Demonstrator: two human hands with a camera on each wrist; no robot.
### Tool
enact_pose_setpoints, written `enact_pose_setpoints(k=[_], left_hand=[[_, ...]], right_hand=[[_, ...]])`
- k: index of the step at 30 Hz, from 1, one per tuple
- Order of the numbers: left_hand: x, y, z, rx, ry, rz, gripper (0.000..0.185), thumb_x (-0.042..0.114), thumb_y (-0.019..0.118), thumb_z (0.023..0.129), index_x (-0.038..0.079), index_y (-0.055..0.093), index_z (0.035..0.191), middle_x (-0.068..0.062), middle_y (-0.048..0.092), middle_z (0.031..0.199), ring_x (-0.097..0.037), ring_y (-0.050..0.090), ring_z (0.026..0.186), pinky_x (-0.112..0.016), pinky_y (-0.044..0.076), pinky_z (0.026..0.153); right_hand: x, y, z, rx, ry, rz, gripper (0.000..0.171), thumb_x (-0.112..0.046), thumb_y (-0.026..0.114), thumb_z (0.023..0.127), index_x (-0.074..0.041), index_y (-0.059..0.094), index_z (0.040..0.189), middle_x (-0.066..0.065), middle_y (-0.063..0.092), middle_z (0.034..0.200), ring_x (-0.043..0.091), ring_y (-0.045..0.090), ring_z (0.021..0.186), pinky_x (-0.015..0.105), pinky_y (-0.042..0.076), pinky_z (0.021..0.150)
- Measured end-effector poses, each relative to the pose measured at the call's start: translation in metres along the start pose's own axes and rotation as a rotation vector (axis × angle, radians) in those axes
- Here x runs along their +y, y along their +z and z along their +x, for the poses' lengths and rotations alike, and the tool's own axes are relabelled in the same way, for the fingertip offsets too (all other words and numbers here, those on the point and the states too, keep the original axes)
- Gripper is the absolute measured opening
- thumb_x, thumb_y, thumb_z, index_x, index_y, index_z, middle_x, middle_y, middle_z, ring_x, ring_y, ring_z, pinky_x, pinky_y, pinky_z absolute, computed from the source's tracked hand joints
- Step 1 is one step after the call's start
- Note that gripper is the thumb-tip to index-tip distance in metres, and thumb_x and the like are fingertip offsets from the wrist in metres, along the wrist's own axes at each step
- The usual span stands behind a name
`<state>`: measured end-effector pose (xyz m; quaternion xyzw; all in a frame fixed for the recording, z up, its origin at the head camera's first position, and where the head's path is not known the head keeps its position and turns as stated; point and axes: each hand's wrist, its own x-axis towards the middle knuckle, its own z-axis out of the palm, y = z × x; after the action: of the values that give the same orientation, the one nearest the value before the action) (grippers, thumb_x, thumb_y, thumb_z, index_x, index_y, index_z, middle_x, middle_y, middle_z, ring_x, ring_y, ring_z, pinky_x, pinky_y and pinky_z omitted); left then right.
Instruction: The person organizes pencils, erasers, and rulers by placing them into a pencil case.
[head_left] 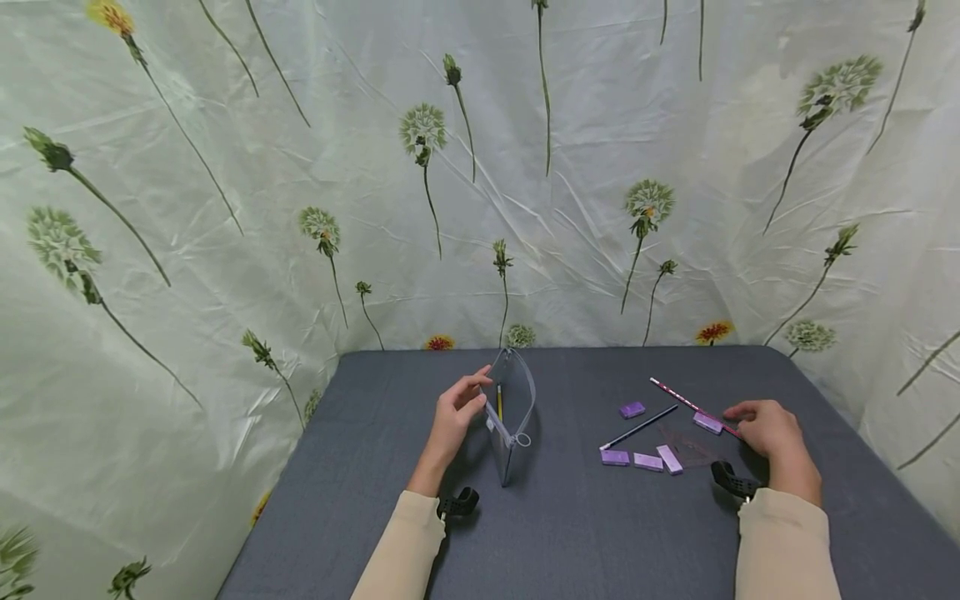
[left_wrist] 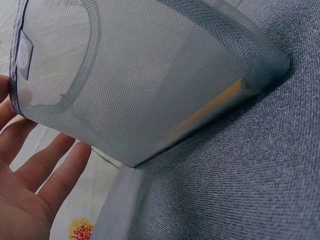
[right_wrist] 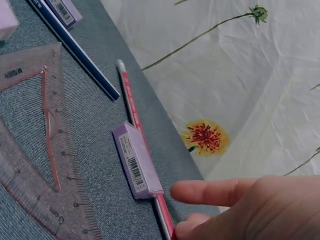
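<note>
My left hand [head_left: 456,414] pinches the upper edge of a grey mesh zip pouch [left_wrist: 125,95], fingers over the rim. The pouch stands upright with its mouth spread, and a yellow pencil [head_left: 499,402] shows inside it. To the right, my right hand [head_left: 768,429] is at the near end of a red-and-white patterned pencil [right_wrist: 131,102], its forefinger extended and another fingertip right at the pencil. A small purple block with a barcode label [right_wrist: 135,160], like a boxed eraser, lies over that pencil.
A dark blue pencil [head_left: 639,427] lies left of the patterned one. Several more purple blocks [head_left: 615,457] are scattered around it. A clear protractor-like ruler [right_wrist: 65,145] lies flat nearby. Behind the grey table [head_left: 585,533] hangs a flowered cloth [head_left: 480,167].
</note>
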<state>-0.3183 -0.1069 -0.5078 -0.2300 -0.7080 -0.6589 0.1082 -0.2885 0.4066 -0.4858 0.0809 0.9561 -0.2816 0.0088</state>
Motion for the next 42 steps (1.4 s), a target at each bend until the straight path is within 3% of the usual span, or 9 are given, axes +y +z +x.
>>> enact_pose_setpoints(k=[4,11,19,23,28,33,38,42], left_hand=[[0.002,0.000,0.000,0.001,-0.018,0.010,0.021,0.016,0.061,0.101,0.015,0.068,0.121,-0.001,0.052,0.149,-0.023,0.048,0.137,-0.046,0.050,0.096],[0.002,0.000,-0.001,-0.003,-0.012,-0.017,0.022,0.014,0.061,0.101,0.010,0.067,0.122,-0.004,0.052,0.149,-0.035,0.045,0.138,-0.040,0.051,0.093],[0.002,0.001,0.000,0.001,0.008,-0.027,0.023,0.013,0.060,0.101,0.006,0.066,0.123,-0.008,0.052,0.149,-0.039,0.044,0.138,-0.057,0.047,0.096],[0.002,0.000,-0.001,0.003,-0.009,-0.018,0.022,0.015,0.061,0.101,0.010,0.067,0.122,-0.006,0.052,0.149,-0.034,0.046,0.138,-0.057,0.048,0.097],[0.006,0.000,-0.001,-0.001,-0.016,-0.016,0.022,0.017,0.062,0.101,0.011,0.067,0.121,-0.006,0.052,0.149,-0.028,0.047,0.137,-0.056,0.049,0.096],[0.002,-0.001,0.000,0.011,-0.003,-0.030,0.022,0.010,0.060,0.101,0.006,0.066,0.122,-0.010,0.051,0.150,-0.031,0.048,0.137,-0.051,0.050,0.094],[0.000,0.000,-0.002,0.000,-0.001,-0.040,0.024,0.006,0.058,0.101,0.002,0.065,0.123,-0.012,0.050,0.150,-0.036,0.046,0.137,-0.053,0.049,0.095],[0.000,0.001,-0.001,-0.004,-0.007,-0.027,0.022,0.012,0.060,0.101,0.008,0.066,0.122,-0.007,0.052,0.149,-0.032,0.048,0.137,-0.053,0.049,0.096]], right_hand=[[-0.002,-0.001,-0.002,-0.011,0.016,0.019,0.027,-0.007,0.063,0.088,0.005,0.070,0.111,0.030,0.067,0.105,0.051,0.053,0.101,0.058,0.043,0.081],[-0.003,0.004,-0.001,0.004,0.003,0.038,0.023,-0.011,0.075,0.085,0.004,0.074,0.102,0.024,0.069,0.098,0.047,0.055,0.097,0.058,0.043,0.080],[-0.008,0.005,0.003,0.018,-0.022,0.016,0.011,-0.008,0.072,0.087,0.002,0.075,0.089,0.022,0.069,0.091,0.041,0.057,0.089,0.054,0.044,0.076],[-0.008,0.004,0.001,0.001,-0.017,0.021,0.011,-0.007,0.070,0.087,0.003,0.074,0.089,0.023,0.068,0.093,0.039,0.057,0.088,0.052,0.045,0.075],[-0.005,0.000,-0.002,-0.030,-0.018,0.083,0.018,-0.010,0.068,0.089,0.005,0.072,0.098,0.026,0.066,0.099,0.040,0.057,0.091,0.050,0.045,0.075],[-0.005,-0.004,0.001,-0.045,-0.025,0.120,0.024,-0.010,0.067,0.091,0.006,0.071,0.108,0.028,0.065,0.107,0.040,0.057,0.096,0.047,0.045,0.076],[-0.009,-0.006,0.000,-0.057,-0.060,0.138,0.034,-0.009,0.067,0.091,0.008,0.066,0.120,0.020,0.069,0.100,0.030,0.061,0.087,0.038,0.047,0.069],[-0.015,-0.003,0.000,-0.085,-0.107,0.247,0.041,-0.002,0.065,0.091,0.013,0.058,0.128,0.013,0.070,0.093,0.022,0.063,0.082,0.032,0.051,0.068]])
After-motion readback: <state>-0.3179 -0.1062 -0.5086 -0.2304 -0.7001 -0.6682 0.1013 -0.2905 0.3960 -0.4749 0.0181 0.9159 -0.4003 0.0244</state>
